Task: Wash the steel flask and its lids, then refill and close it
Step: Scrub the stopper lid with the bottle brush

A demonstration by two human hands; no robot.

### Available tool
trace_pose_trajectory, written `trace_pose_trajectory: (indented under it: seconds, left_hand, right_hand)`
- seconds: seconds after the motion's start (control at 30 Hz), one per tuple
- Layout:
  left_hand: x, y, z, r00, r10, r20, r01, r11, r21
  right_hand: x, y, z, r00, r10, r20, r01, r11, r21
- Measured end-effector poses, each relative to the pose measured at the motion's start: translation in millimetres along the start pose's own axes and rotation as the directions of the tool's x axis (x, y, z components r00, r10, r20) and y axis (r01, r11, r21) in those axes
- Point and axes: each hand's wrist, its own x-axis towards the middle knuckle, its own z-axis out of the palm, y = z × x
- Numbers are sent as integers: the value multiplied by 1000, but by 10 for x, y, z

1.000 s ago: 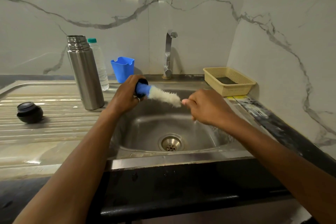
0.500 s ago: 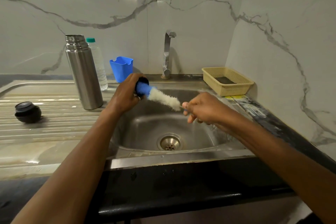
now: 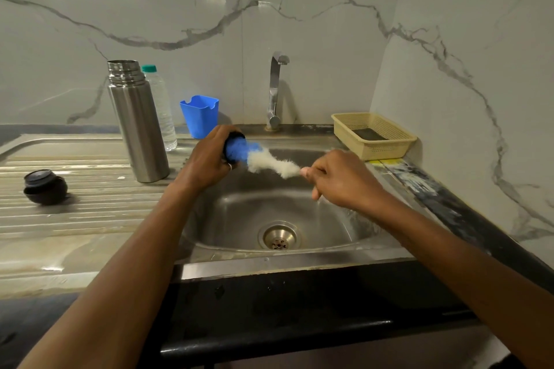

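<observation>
Head view, right hand (image 3: 344,180) grasping brush (image 3: 272,163) aimed left, left hand (image 3: 207,159) grasping lid (image 3: 235,137)

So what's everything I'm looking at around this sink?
sink: one, steel, centre
tap: one, chrome, behind the sink
steel flask: one, silver, upright on the drainboard, no lid
water bottle: one, clear, teal cap, behind the flask
black lid: one, far left on drainboard
blue cup: one, left of the tap
basket: one, pale yellow, right of the tap
brush: one, white and blue bristles, over the sink
dark round piece: one, black, in the left hand
left hand: grips the dark round piece
right hand: holds the brush's end
</observation>
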Motion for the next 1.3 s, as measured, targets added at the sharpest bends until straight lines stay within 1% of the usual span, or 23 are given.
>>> trace_pose_trajectory:
  seconds: [0.03, 0.07, 0.1, 0.13, 0.17, 0.2, 0.23, 0.3, 0.33, 0.37, 0.4, 0.43, 0.47, 0.5, 0.53, 0.6, 0.77, 0.87, 0.97, 1.03, 1.1, 1.2, 1.3]
  left_hand:
    - [-2, 5, 8, 1000, -1, 2, 1, 1000, -7]
    - [-3, 8, 11, 1000, -3, 6, 3, 1000, -16]
    - [-5, 7, 16, 1000, -4, 11, 4, 1000, -24]
    - [-6, 1, 20, 1000, -1, 19, 2, 1000, -23]
    - [-6, -6, 23, 999, -1, 34, 2, 1000, -13]
    - [-12, -4, 28, 999, -5, 49, 5, 1000, 1]
    - [-20, -2, 34, 998, -11, 59, 10, 1000, 13]
    - [-30, -8, 25, 999, -9, 51, 8, 1000, 13]
    - [-28, -17, 17, 999, -2, 34, 2, 1000, 8]
    - [-22, -19, 7, 1000, 5, 19, -5, 1000, 6]
    - [-13, -22, 2, 1000, 13, 10, -13, 1000, 9]
    - [-3, -21, 1, 1000, 20, 6, -20, 1000, 13]
    - [6, -21, 11, 1000, 24, 7, -24, 1000, 16]
    - [13, -19, 25, 1000, 21, 16, -21, 1000, 19]
    - [16, -16, 45, 1000, 17, 26, -18, 1000, 25]
    - [18, -26, 81, 999, -2, 36, 0, 999, 52]
    - [-3, -145, 86, 985, -173, 15, 169, 975, 146]
    - [5, -150, 85, 965, -262, -6, 260, 952, 160]
    - [22, -71, 101, 957, -287, -31, 288, 945, 155]
    - [16, -42, 109, 956, -290, -50, 294, 946, 137]
    - [12, -23, 98, 951, -303, -63, 308, 946, 106]
    - [32, 45, 47, 941, -327, -84, 333, 941, 55]
    - [36, 171, -43, 933, -341, -113, 340, 940, -29]
  right_hand:
    - [-24, 7, -8, 990, -116, -75, 102, 981, -167]
    - [-49, 10, 8, 934, -301, -189, 204, 890, -408]
    - [-91, 12, 28, 855, -460, -238, 253, 772, -584]
    - [-121, 14, 40, 782, -577, -235, 284, 665, -690]
    - [-131, 20, 70, 737, -641, -215, 301, 596, -745]
    - [-114, 49, 117, 718, -666, -204, 306, 565, -766]
    - [-92, 61, 140, 719, -663, -207, 311, 574, -758]
    - [-50, 40, 169, 781, -577, -238, 289, 672, -682]
    - [-50, 24, 172, 844, -479, -240, 259, 757, -600]
    - [-34, 16, 157, 922, -331, -202, 211, 865, -454]
    - [-7, 16, 122, 981, -165, -103, 137, 961, -240]
    - [21, 29, 82, 1000, -5, 30, 5, 1000, 2]
    - [38, 51, 47, 978, 125, 166, -158, 967, 201]
    - [40, 66, 4, 942, 195, 272, -277, 910, 309]
    - [40, 98, -36, 917, 224, 329, -337, 879, 338]
    - [17, 150, -139, 907, 246, 343, -355, 883, 306]
    - [-53, 197, -377, 958, 228, 176, -249, 963, 107]
    - [-80, 189, -409, 963, 244, 112, -254, 964, 85]
    - [-106, 164, -353, 960, 275, 57, -279, 956, 94]
    - [-128, 141, -277, 952, 304, 37, -306, 943, 132]
    - [-147, 117, -176, 937, 344, 61, -348, 904, 248]
    - [-170, 48, -15, 898, 412, 152, -431, 759, 489]
    - [-179, -70, 149, 880, 426, 209, -461, 663, 590]
